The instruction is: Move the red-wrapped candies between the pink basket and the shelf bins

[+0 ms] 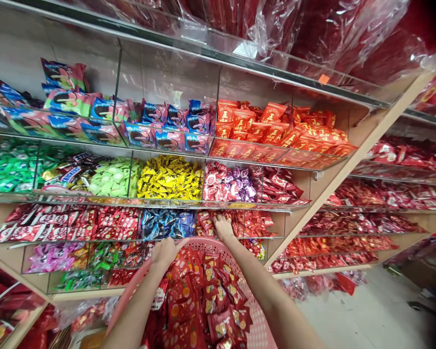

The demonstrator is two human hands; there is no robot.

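My left hand [166, 253] is closed on the far rim of a pink plastic basket [257, 310], its thumb lying along the edge. Many red candy packets [187, 300] with fruit pictures fill the basket. My right hand [223, 228] reaches past the rim into a shelf compartment of small red packets [204, 224]. Its fingers are stretched out over them, touching or just above; their tips are partly hidden among the wrappers. Left of that compartment are blue wrapped sweets [167, 223].
Clear dividers split the shelves. Above are yellow sweets [169, 179], green packets [111, 178], orange-red packets [259, 121] and blue-pink packs [154, 114]. A slanting wooden panel [343, 174] stands at right, with more red packets [392, 194] beyond. Pale floor [349, 320] shows lower right.
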